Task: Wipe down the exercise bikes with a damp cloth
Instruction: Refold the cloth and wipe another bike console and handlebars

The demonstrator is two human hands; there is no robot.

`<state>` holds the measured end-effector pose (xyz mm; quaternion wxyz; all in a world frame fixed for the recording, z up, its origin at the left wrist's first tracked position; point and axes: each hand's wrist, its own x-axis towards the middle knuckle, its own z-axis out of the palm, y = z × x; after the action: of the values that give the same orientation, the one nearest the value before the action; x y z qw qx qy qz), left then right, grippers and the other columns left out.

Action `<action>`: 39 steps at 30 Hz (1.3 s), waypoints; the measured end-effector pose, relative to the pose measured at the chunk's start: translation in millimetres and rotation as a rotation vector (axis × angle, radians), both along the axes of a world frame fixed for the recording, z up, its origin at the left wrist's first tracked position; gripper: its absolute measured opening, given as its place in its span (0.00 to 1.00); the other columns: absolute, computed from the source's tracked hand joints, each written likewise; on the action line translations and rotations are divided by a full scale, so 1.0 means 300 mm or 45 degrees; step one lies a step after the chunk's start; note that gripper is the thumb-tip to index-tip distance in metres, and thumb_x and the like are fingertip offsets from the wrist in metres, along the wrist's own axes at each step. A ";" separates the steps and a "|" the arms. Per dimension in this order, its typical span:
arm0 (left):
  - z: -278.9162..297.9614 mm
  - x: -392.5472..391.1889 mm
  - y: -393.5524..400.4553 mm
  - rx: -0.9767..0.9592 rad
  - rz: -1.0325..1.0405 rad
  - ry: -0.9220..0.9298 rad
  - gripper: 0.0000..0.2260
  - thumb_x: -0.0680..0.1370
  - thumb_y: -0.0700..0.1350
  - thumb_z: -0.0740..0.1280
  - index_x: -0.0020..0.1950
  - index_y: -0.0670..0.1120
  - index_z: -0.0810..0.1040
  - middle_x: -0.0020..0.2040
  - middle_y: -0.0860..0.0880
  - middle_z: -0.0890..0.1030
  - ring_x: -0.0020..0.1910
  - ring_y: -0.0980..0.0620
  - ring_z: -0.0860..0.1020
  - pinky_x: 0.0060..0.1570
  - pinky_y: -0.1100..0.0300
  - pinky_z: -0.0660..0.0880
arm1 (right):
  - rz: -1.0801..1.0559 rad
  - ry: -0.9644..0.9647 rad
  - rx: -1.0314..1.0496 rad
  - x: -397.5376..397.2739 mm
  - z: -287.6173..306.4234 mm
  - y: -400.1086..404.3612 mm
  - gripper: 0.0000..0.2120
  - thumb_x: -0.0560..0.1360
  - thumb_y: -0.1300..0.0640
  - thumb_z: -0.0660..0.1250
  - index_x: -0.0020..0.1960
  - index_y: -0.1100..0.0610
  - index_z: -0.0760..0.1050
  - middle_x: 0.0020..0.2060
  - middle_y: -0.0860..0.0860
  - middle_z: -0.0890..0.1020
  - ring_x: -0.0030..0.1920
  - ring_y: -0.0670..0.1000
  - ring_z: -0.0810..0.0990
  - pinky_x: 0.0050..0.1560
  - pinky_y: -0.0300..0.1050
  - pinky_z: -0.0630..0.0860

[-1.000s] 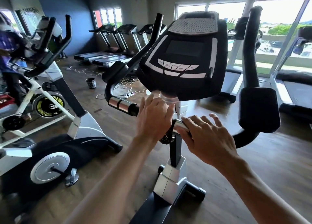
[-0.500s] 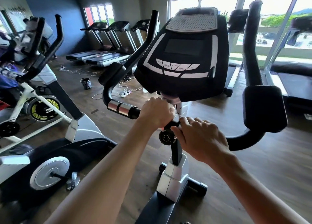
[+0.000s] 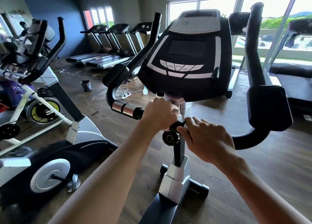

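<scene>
Exercise bike [image 3: 189, 58], centre frame, console facing viewer, post upright.
Left hand [image 3: 159, 115] curled around handlebar [image 3: 125, 108] at 9 o'clock of post; right hand [image 3: 206, 139] grips bar at 3 o'clock. Glossy black plastic, chrome sensors.

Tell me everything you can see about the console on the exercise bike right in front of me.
The console is a large black plastic-looking unit, tilted back toward the viewer atop the bike's central post. Its top carries a grey perforated panel; below sits a dark, unlit screen, then a curved row of light grey buttons with silver trim strips down both sides. Black handlebars rise on either side. Just beneath it, the left hand grips near the post; the right hand rests lower. Neither visibly touches the console.
</scene>
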<state>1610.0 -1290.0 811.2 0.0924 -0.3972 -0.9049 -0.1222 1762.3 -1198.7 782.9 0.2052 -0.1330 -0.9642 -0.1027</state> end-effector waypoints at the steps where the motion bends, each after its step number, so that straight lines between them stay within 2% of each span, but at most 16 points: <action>1: -0.008 0.001 -0.029 0.037 -0.065 -0.024 0.18 0.81 0.53 0.58 0.59 0.43 0.80 0.57 0.44 0.80 0.59 0.44 0.75 0.59 0.48 0.71 | -0.001 0.013 0.002 0.000 -0.003 -0.001 0.27 0.81 0.37 0.41 0.55 0.50 0.74 0.45 0.44 0.81 0.43 0.48 0.82 0.31 0.42 0.64; 5: -0.047 -0.029 -0.155 0.273 -0.331 -0.076 0.20 0.79 0.56 0.55 0.61 0.46 0.77 0.57 0.51 0.77 0.58 0.51 0.73 0.58 0.49 0.73 | -0.013 0.045 0.026 -0.003 -0.009 -0.007 0.27 0.82 0.37 0.41 0.53 0.50 0.74 0.42 0.45 0.81 0.39 0.48 0.82 0.29 0.41 0.63; 9: -0.059 -0.056 -0.121 0.366 -0.063 -0.086 0.15 0.82 0.52 0.58 0.58 0.43 0.78 0.53 0.45 0.78 0.54 0.46 0.74 0.54 0.49 0.72 | -0.011 0.059 0.061 -0.007 -0.008 -0.012 0.26 0.81 0.38 0.41 0.53 0.50 0.74 0.41 0.45 0.81 0.38 0.47 0.82 0.28 0.42 0.60; 12: -0.081 -0.002 -0.088 0.385 0.069 0.021 0.20 0.80 0.54 0.55 0.56 0.42 0.78 0.55 0.42 0.79 0.58 0.42 0.74 0.60 0.46 0.70 | -0.015 0.065 0.075 -0.007 -0.001 -0.019 0.25 0.81 0.37 0.42 0.54 0.50 0.73 0.41 0.45 0.80 0.39 0.48 0.83 0.28 0.42 0.61; 15: -0.112 0.041 -0.136 0.431 -0.149 0.082 0.23 0.80 0.57 0.50 0.60 0.44 0.76 0.58 0.46 0.77 0.61 0.46 0.71 0.67 0.45 0.67 | -0.001 0.085 0.059 -0.004 0.005 -0.020 0.25 0.81 0.37 0.42 0.54 0.50 0.72 0.42 0.45 0.81 0.40 0.49 0.83 0.29 0.42 0.63; 17: -0.082 0.033 -0.188 0.421 -0.301 0.071 0.21 0.82 0.55 0.50 0.62 0.45 0.77 0.57 0.48 0.77 0.59 0.48 0.72 0.64 0.46 0.70 | -0.001 0.087 0.069 -0.006 0.010 -0.022 0.24 0.81 0.38 0.44 0.54 0.50 0.73 0.41 0.45 0.81 0.37 0.49 0.83 0.28 0.42 0.62; 19: -0.027 0.022 -0.214 0.357 -0.377 0.053 0.15 0.83 0.49 0.58 0.62 0.43 0.79 0.57 0.45 0.79 0.59 0.46 0.74 0.61 0.44 0.72 | -0.007 0.086 0.054 -0.008 0.010 -0.025 0.23 0.82 0.38 0.46 0.54 0.51 0.73 0.41 0.45 0.81 0.37 0.51 0.83 0.29 0.42 0.64; 21: -0.015 0.021 -0.197 0.335 -0.379 0.136 0.11 0.81 0.46 0.64 0.59 0.41 0.80 0.56 0.42 0.80 0.58 0.41 0.76 0.60 0.40 0.72 | -0.009 0.077 0.042 -0.009 0.011 -0.026 0.23 0.81 0.38 0.46 0.55 0.51 0.73 0.42 0.46 0.82 0.37 0.52 0.83 0.31 0.43 0.69; 23: -0.055 0.032 -0.164 0.445 -0.284 0.109 0.12 0.80 0.49 0.64 0.56 0.42 0.80 0.55 0.42 0.80 0.56 0.42 0.76 0.59 0.39 0.73 | -0.011 0.058 0.027 -0.007 0.017 -0.030 0.23 0.81 0.38 0.45 0.55 0.51 0.72 0.44 0.46 0.82 0.40 0.53 0.84 0.33 0.44 0.69; 25: -0.105 0.027 -0.140 0.597 -0.165 0.067 0.17 0.77 0.54 0.59 0.54 0.43 0.79 0.53 0.44 0.80 0.55 0.44 0.76 0.54 0.43 0.76 | -0.019 0.023 -0.005 -0.005 0.023 -0.034 0.22 0.82 0.38 0.45 0.57 0.50 0.71 0.47 0.46 0.82 0.44 0.54 0.84 0.36 0.45 0.68; 29: -0.125 -0.017 -0.132 0.732 -0.112 0.095 0.20 0.75 0.57 0.59 0.52 0.44 0.82 0.50 0.46 0.82 0.52 0.45 0.77 0.45 0.49 0.79 | -0.022 -0.036 -0.020 -0.009 0.031 -0.035 0.22 0.82 0.38 0.44 0.59 0.50 0.69 0.49 0.46 0.82 0.46 0.54 0.84 0.38 0.46 0.68; 32: -0.123 -0.012 -0.118 0.706 -0.057 0.057 0.21 0.75 0.58 0.58 0.51 0.44 0.82 0.49 0.46 0.82 0.52 0.44 0.77 0.48 0.46 0.78 | -0.026 -0.063 -0.017 -0.012 0.032 -0.030 0.22 0.82 0.38 0.43 0.58 0.50 0.69 0.49 0.46 0.82 0.46 0.54 0.84 0.38 0.46 0.69; 35: -0.143 0.015 -0.103 0.673 -0.087 0.137 0.20 0.74 0.58 0.60 0.51 0.44 0.81 0.49 0.45 0.81 0.52 0.44 0.77 0.54 0.46 0.76 | -0.047 -0.072 -0.007 -0.014 0.029 -0.026 0.22 0.82 0.38 0.43 0.58 0.50 0.69 0.48 0.46 0.82 0.46 0.54 0.84 0.38 0.46 0.68; 39: -0.133 -0.018 -0.126 0.661 -0.252 0.189 0.18 0.75 0.56 0.62 0.50 0.43 0.81 0.46 0.46 0.80 0.49 0.45 0.77 0.51 0.46 0.77 | -0.044 -0.082 -0.008 -0.008 0.036 -0.030 0.21 0.82 0.38 0.46 0.56 0.51 0.70 0.48 0.46 0.82 0.46 0.53 0.83 0.38 0.46 0.68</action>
<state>1604.5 -1327.8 771.2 0.2446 -0.4545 -0.7908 -0.3289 1759.9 -1207.8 793.7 0.1719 -0.1470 -0.9681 -0.1073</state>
